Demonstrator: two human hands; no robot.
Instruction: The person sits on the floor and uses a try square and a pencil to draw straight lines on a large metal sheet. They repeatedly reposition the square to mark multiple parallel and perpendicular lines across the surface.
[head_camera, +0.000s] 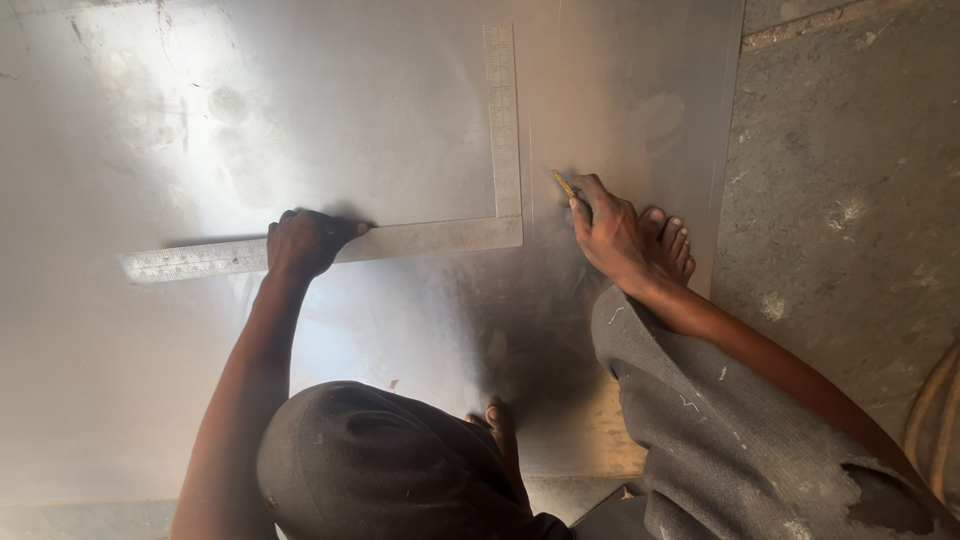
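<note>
The left hand (303, 243) presses down flat on the long arm of a metal L-shaped square (420, 238), fingers spread over the top edge of the blade and holding it against the metal sheet (150, 400) beneath. From this hand the long arm runs outward on both sides: its free end lies well beyond the knuckles on the far left, and the corner of the square lies off toward the other hand. From that corner the short arm rises away from the person, its graduated scale faintly visible (the marks are too small to make out). The right hand (605, 232) is just beside the corner of the square, on its outer side, closed around a thin yellow pencil (563, 184) whose tip touches the sheet close to the outer edge of the short arm. Right behind this hand, touching or nearly touching it, a bare foot (668, 243) rests on the sheet, toes pointing away. A second foot (500, 420) shows nearer the person, below and between the two hands. Past the right hand, beyond the sheet's edge, lies a rough concrete floor (840, 200). The person's grey trouser leg (700, 420) bends up under the right forearm.
</note>
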